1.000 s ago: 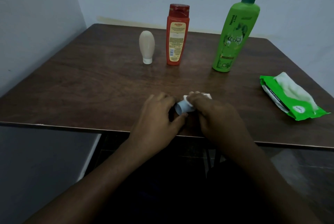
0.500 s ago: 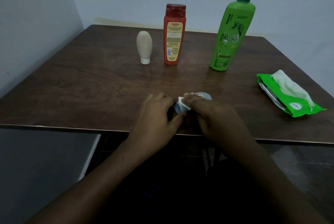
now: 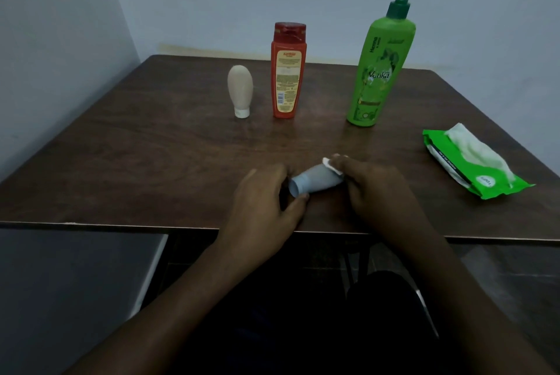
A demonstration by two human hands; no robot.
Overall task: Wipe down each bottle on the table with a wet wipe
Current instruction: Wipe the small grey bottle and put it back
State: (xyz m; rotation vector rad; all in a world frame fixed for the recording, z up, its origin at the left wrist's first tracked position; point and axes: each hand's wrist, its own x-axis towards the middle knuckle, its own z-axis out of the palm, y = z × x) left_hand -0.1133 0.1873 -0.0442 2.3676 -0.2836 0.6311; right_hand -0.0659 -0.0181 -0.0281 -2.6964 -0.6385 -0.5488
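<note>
Small grey bottle (image 3: 315,182) lies sideways, axis running near-left to far-right; left hand (image 3: 266,202) pinches the near end, right hand (image 3: 375,189) grips the wet wipe (image 3: 328,163) on the far end.

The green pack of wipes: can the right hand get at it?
Probably yes: bare table lies between the right hand and the pack, though it now pinches a wipe against the small bottle.

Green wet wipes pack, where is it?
Head view: green wet wipes pack lies far right on the brown wooden table, right of the tall green pump bottle.
</note>
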